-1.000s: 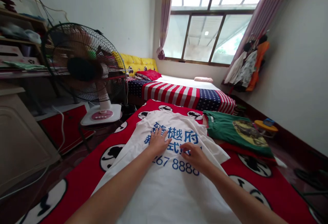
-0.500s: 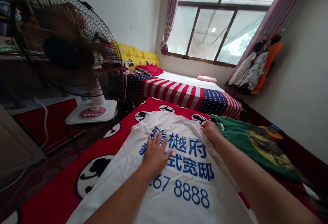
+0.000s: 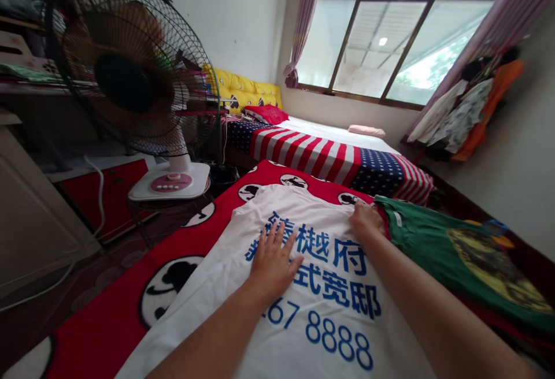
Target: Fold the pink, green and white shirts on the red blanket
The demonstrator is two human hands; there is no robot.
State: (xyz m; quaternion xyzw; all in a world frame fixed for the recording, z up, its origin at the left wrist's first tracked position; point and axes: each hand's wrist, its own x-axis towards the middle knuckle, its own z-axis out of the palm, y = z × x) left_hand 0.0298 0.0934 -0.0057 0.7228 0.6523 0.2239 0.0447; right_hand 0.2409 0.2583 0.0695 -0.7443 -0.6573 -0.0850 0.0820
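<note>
A white T-shirt (image 3: 329, 327) with blue printed characters and numbers lies spread over a red cloth with black-and-white round motifs. My left hand (image 3: 275, 260) rests flat on the print, fingers stretched out and pointing away from me. At the shirt's far right shoulder, my right hand (image 3: 366, 220) has its fingers curled onto the white fabric, gripping its edge; the fingertips are partly hidden. Just right of that hand lies a green T-shirt (image 3: 425, 240) with a yellowish round print. My right forearm covers part of the white shirt's right side.
The red cloth (image 3: 108, 315) shows to the left of the shirt. A running fan (image 3: 124, 81) stands on a stool at left. Beyond is a bed with a flag-patterned cover (image 3: 303, 151) beneath a window. Clothes (image 3: 470, 110) hang on the right wall.
The whole scene has shifted right in the picture as my view turned slightly left. My right hand is a little closer in toward the print. My left hand stays flat on the shirt.
</note>
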